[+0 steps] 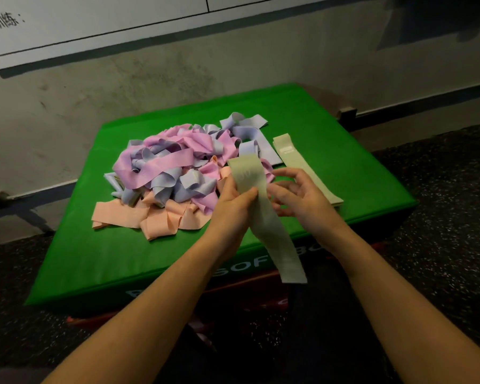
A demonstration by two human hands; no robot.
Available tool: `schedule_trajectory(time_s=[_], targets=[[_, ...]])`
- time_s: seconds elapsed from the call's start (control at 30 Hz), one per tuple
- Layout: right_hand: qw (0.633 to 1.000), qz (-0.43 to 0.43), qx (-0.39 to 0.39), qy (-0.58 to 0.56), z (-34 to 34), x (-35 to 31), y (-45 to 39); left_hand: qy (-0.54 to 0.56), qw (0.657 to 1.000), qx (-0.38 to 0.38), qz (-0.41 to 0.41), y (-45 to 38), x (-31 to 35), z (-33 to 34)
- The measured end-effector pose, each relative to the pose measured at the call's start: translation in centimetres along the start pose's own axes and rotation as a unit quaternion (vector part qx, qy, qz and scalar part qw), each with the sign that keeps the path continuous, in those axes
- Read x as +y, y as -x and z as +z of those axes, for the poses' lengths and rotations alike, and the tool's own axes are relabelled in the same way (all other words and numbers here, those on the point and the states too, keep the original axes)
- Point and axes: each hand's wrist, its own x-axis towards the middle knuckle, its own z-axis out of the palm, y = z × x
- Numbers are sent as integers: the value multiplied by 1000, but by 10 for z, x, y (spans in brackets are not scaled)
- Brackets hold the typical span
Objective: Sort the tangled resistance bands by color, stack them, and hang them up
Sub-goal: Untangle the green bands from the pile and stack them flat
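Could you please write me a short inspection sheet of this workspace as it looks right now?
Surface: green pad, on a red base.
Job's things: tangled pile of pink, lilac and peach bands; flat green bands laid right of it; one green band held up, hanging over the front edge.
Clutter: nothing seen.
Hands: left hand pinches the green band; right hand open beside it.
Cables: nothing seen.
Surroundings: grey wall, white board, dark speckled floor.

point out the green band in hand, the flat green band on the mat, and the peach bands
held green band (272, 234), head view, mid strip
flat green band (297, 162), head view, middle
peach bands (161, 220), head view, front fold
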Motion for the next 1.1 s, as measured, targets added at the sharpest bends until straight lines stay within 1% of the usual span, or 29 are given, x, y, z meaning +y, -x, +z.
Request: schedule_trajectory(time_s=[0.07,0.13,0.27,0.4,0.47,0.53,0.6,0.67,0.7,0.77,0.83,0.9,0.97,1.03,1.1], targets=[[998,21,-39,41,-10,13,2,31,999,13,-12,-12,3,4],[994,31,-49,88,-19,24,2,92,996,2,-23,-24,10,12],[987,7,-14,161,-37,38,0,153,988,-4,-19,-53,19,26],[986,17,13,168,-57,42,2,171,983,46,-40,-94,22,33],[986,6,26,165,-69,46,5,170,982,61,-49,-115,23,40],[980,-6,64,186,-83,49,5,168,982,73,-43,-135,20,47],[970,-26,110,216,-96,49,2,150,985,70,-41,-153,17,54],[967,-50,120,218,-107,45,-2,105,991,59,-52,-171,11,62],[969,-48,110,216,-112,43,-3,74,994,61,-53,-181,7,66],[976,-16,76,202,-123,42,-7,38,995,76,-45,-200,1,72],[983,17,23,180,-138,43,-9,23,995,88,-45,-221,-5,77],[983,17,-31,181,-151,43,-12,8,993,99,-60,-239,-12,80],[980,0,-48,195,-162,42,-18,-17,992,103,-71,-254,-20,80],[969,-40,-16,243,-171,41,-27,-42,991,109,-69,-265,-26,79],[933,-116,22,341,-177,44,-37,-71,988,117,-72,-273,-32,78]])
